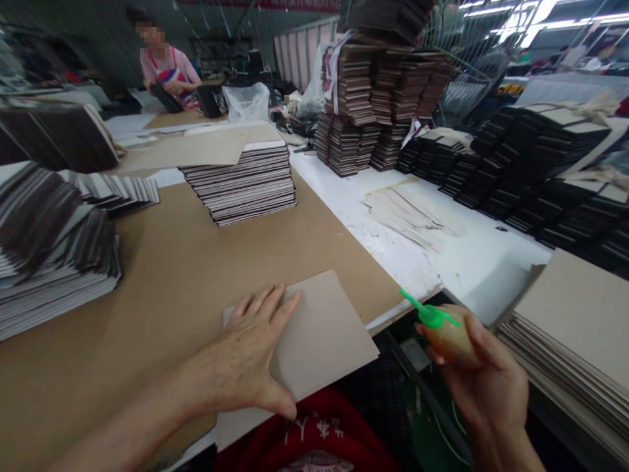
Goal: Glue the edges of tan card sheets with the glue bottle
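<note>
A beige cardboard sheet [324,334] lies at the near edge of the brown work surface, partly overhanging it. Across its left part rests my left hand [250,354], fingers spread and the thumb near the sheet's front edge. My right hand [484,373] is wrapped round a glue bottle [455,337] with a yellowish, stained body and a bright green nozzle cap. The bottle is held tilted, its nozzle pointing up and left, to the right of the sheet and apart from it.
Stacked boards [255,183] stand ahead, with dark-and-white stacks [54,242] on the left. More cardboard sheets [580,321] are piled at the right. Brown bundles [358,98], black bundles [531,157] and loose paper strips [407,213] occupy the white table. A person [171,72] works at the far left.
</note>
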`<state>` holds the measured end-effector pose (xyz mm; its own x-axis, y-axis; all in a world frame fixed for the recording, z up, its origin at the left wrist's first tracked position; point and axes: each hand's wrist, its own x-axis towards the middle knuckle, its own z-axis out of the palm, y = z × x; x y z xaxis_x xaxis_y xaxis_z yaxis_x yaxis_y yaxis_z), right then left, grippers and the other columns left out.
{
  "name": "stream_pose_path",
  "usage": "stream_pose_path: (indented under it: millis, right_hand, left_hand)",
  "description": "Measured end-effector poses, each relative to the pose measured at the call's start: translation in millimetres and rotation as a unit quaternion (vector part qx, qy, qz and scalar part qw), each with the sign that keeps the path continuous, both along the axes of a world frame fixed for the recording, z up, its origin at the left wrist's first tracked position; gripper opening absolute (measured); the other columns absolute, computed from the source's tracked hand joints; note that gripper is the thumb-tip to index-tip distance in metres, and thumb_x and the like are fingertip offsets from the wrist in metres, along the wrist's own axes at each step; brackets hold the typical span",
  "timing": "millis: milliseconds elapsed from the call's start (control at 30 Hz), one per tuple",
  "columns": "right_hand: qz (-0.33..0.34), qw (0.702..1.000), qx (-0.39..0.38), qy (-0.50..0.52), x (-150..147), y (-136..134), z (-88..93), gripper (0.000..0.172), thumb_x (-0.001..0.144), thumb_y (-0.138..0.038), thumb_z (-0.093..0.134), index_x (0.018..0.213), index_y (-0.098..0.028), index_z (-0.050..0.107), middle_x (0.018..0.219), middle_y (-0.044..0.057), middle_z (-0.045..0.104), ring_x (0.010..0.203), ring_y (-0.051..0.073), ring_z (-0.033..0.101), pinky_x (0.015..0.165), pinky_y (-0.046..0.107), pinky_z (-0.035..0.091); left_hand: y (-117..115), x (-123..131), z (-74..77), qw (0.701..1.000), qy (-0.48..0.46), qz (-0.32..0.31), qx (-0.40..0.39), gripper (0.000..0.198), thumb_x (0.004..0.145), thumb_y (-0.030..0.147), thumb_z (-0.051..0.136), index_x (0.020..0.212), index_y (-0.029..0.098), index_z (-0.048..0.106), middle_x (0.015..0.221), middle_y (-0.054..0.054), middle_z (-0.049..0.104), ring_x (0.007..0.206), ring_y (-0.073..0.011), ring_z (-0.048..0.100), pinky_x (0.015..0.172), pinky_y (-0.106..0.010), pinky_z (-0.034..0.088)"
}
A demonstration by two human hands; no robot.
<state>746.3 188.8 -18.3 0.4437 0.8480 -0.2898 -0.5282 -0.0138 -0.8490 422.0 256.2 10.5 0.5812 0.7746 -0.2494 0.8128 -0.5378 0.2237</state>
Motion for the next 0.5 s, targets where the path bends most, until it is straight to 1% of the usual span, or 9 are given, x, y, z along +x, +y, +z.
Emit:
stream_pose_path:
  millis: [200, 267, 400, 500]
  right_hand:
    - [0.012, 1.000, 0.003, 0.019, -4.9, -2.6, -5.5, 0.030, 0.077, -0.038, 0.065, 0.098, -0.016, 0.065, 0.086, 0.010, 0.068, 0.072, 0.024, 0.064, 0.041, 0.024, 0.045]
    - [0.027, 0.999, 0.000, 0.034, -7.9, -3.7, -6.9, 0.030, 0.078, -0.038, 0.064, 0.099, -0.016, 0.065, 0.086, 0.011, 0.068, 0.072, 0.025, 0.065, 0.041, 0.024, 0.045]
    - [0.069, 0.994, -0.032, 0.072, -16.1, -8.1, -12.7, 0.032, 0.078, -0.041, 0.065, 0.099, -0.017, 0.065, 0.088, 0.011, 0.068, 0.072, 0.027, 0.066, 0.041, 0.025, 0.047]
    - [0.096, 0.990, -0.050, 0.089, -25.0, -12.9, -17.5, 0.034, 0.078, -0.042, 0.066, 0.101, -0.017, 0.064, 0.091, 0.009, 0.067, 0.074, 0.025, 0.064, 0.046, 0.029, 0.052]
  left_hand:
    - [-0.5, 3.7, -3.0, 0.999, -0.001, 0.011, 0.038, 0.146, 0.036, 0.070, 0.080, 0.152, 0.018, 0.009, 0.154, -0.026, 0.018, 0.141, -0.0415, 0.016, 0.109, -0.060, 0.019]
    - [-2.9, 4.0, -4.9, 0.998, -0.011, 0.018, 0.063, 0.149, 0.032, 0.068, 0.083, 0.152, 0.019, 0.010, 0.153, -0.026, 0.018, 0.139, -0.0430, 0.017, 0.108, -0.060, 0.020]
    - [-8.4, 5.6, -6.8, 0.992, -0.031, 0.030, 0.122, 0.154, 0.022, 0.066, 0.085, 0.151, 0.022, 0.012, 0.153, -0.025, 0.016, 0.137, -0.0455, 0.019, 0.106, -0.061, 0.020]
    - [-11.2, 7.8, -5.3, 0.986, -0.046, 0.020, 0.160, 0.155, 0.020, 0.066, 0.086, 0.150, 0.023, 0.015, 0.152, -0.025, 0.015, 0.135, -0.0467, 0.020, 0.107, -0.063, 0.017]
